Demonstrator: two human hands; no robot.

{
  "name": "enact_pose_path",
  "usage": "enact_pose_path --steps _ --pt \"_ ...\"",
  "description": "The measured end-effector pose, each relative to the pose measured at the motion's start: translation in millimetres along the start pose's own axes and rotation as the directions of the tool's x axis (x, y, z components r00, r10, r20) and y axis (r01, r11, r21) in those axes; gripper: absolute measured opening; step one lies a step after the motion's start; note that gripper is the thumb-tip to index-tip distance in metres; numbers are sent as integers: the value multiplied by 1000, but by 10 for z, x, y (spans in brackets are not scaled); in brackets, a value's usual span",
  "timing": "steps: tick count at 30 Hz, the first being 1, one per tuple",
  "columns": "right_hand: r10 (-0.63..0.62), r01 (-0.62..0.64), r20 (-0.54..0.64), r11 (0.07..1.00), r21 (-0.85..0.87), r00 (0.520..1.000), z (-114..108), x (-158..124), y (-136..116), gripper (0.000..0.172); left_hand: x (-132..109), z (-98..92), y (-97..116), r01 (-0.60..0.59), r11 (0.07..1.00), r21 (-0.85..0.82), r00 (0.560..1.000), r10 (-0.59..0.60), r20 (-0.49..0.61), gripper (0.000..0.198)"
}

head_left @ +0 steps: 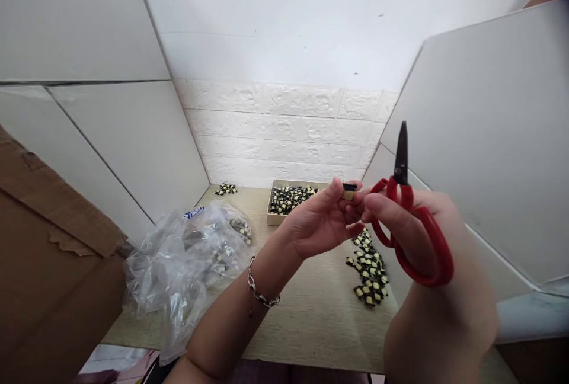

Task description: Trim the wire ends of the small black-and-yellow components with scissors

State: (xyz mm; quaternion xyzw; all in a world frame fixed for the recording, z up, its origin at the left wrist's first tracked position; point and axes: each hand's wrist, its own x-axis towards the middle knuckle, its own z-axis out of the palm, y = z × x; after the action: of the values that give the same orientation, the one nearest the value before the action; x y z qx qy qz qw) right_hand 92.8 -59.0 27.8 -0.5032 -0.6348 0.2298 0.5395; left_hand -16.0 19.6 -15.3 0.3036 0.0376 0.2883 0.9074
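Note:
Between the thumb and fingers of my left hand [322, 224] is a small black and yellow part [348, 192], lifted above the table. Its exact kind is too small to make out. My right hand [413, 230] is closed round red-handled scissors [433, 253], with the dark blades pointing up, away from the part. The fingertips of both hands come close together at the part; whether they touch is unclear. Behind my left hand stands a shallow box [278, 219] full of similar black and yellow parts. A pile of such parts [371, 271] lies below my right hand.
A crumpled clear plastic bag [178, 271] with some parts in it lies on the left of the table [306, 325]. A small heap of parts [226, 189] sits at the back left. Cardboard [53, 242] stands at the left edge; white panels [489, 135] and a brick-patterned wall [284, 129] enclose the table.

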Motion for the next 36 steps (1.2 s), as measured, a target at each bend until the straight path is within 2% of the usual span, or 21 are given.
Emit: enact_pose_path --steps 7,10,13,16,24,31,36 --pt "-30 30 -1 1000 -7 1000 0 11 15 25 -8 32 3 -24 999 32 1000 23 13 37" --pt "-24 23 -25 999 -47 999 10 23 26 29 0 53 -5 -184 973 143 983 181 33 32" --pt "-26 22 -41 994 -104 999 26 45 39 34 11 88 -25 -396 879 267 916 399 46 21" --pt "-54 49 -43 991 -122 998 34 62 37 35 18 109 -46 -487 820 299 867 497 49 19" --pt "-34 27 -36 984 -176 999 -22 142 80 32 32 82 -47 -533 774 341 839 536 95 19" --pt "-58 55 -11 988 -147 998 -21 163 128 31 36 47 -51 -600 682 418 787 598 154 18" --pt "-26 27 10 993 -112 1000 -44 168 165 27 33 16 -45 -618 627 473 768 612 192 19"
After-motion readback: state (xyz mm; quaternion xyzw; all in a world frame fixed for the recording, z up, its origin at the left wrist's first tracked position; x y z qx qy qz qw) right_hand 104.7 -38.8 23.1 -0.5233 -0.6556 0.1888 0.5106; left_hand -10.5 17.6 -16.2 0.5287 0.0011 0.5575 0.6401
